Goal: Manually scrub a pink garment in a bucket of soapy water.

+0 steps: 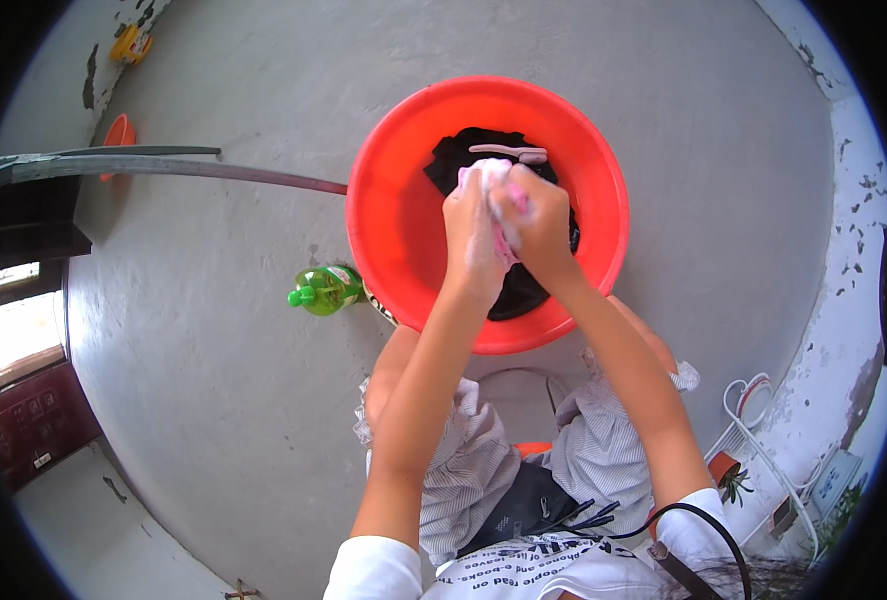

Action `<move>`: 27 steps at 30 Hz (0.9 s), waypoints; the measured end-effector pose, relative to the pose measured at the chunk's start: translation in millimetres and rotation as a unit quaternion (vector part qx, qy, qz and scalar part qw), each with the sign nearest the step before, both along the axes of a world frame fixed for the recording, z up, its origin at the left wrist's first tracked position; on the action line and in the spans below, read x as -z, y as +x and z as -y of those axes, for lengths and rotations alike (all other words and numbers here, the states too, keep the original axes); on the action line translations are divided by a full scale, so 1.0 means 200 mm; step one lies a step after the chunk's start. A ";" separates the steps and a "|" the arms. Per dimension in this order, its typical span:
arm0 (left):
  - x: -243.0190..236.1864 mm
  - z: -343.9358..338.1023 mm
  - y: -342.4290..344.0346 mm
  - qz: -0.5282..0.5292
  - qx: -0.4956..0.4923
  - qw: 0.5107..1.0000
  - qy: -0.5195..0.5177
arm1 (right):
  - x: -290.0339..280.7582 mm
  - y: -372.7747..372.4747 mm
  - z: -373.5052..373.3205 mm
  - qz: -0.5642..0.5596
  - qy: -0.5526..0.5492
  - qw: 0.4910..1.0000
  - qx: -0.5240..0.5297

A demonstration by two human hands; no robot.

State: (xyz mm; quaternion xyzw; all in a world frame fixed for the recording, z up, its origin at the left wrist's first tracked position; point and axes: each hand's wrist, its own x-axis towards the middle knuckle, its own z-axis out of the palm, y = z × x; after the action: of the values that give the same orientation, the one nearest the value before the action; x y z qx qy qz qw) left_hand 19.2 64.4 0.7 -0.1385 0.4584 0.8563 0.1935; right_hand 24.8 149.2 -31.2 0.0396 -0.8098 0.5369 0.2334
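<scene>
A soapy pink item [504,236], perhaps a cloth, is bunched between my two hands over a large red basin [394,220]. My left hand [469,225] and my right hand [540,225] press together around it, both closed, with white foam on the fingers. Beneath them in the basin lies dark fabric [519,305], with a pale pink brush-like object [509,152] resting near its upper edge. My forearms come up from the lower edge, between my bent knees.
A green pump bottle [326,290] stands left of the basin on the grey floor. A metal rail [164,167] runs in from the left, near a small orange basin [119,135]. A yellow container [132,45], a plant pot [724,470] and a white rack [749,405] sit along the walls.
</scene>
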 end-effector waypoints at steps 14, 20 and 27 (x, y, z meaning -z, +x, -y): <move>0.18 0.07 -0.07 0.027 -0.006 0.999 0.026 | -0.06 0.10 0.07 -0.114 0.125 0.982 -0.079; 0.04 -0.03 0.03 0.075 -0.016 0.996 0.043 | 0.00 -0.02 0.00 0.042 -0.067 0.997 -0.009; 0.08 0.00 -0.01 0.043 -0.010 0.999 -0.012 | -0.01 0.04 0.00 0.014 0.031 0.999 -0.006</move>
State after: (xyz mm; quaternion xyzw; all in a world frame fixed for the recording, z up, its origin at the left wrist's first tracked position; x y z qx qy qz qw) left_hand 16.7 63.6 -14.7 -0.1817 0.4587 0.8458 0.2028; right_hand 32.3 148.3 -28.3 0.0444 -0.8286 0.5138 0.2178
